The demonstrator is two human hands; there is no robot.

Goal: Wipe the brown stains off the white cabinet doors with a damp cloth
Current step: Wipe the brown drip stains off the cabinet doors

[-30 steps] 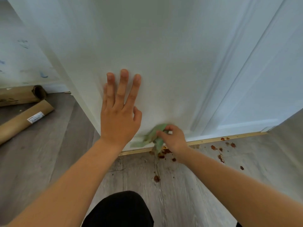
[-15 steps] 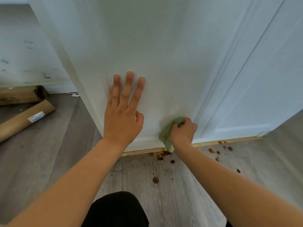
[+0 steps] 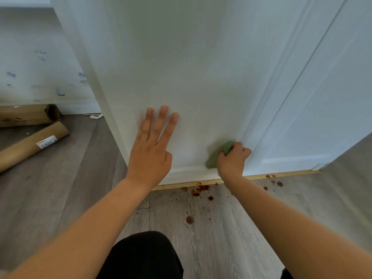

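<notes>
A tall white cabinet door (image 3: pixel 191 67) fills the middle of the head view, with a second panelled door (image 3: pixel 314 121) to its right. My left hand (image 3: pixel 153 150) presses flat against the lower part of the door, fingers straight. My right hand (image 3: pixel 233 160) grips a crumpled green cloth (image 3: pixel 218 154) and holds it against the door near its bottom right corner. Brown stains (image 3: pixel 199 189) lie on the wooden strip under the door and on the floor just in front of it. The door face around the hands looks white.
Grey wood-look floor (image 3: pixel 211 228) carries more brown spots (image 3: pixel 278 184) to the right and one (image 3: pixel 189 219) nearer me. Two cardboard tubes (image 3: pixel 34 143) lie at the left by a paint-marked wall (image 3: pixel 40 73). My dark-clad knee (image 3: pixel 145 256) is at the bottom.
My right hand lifted the green cloth from the door's bottom edge and moved it up and to the right along the door. My left hand stays pressed flat on the door.
</notes>
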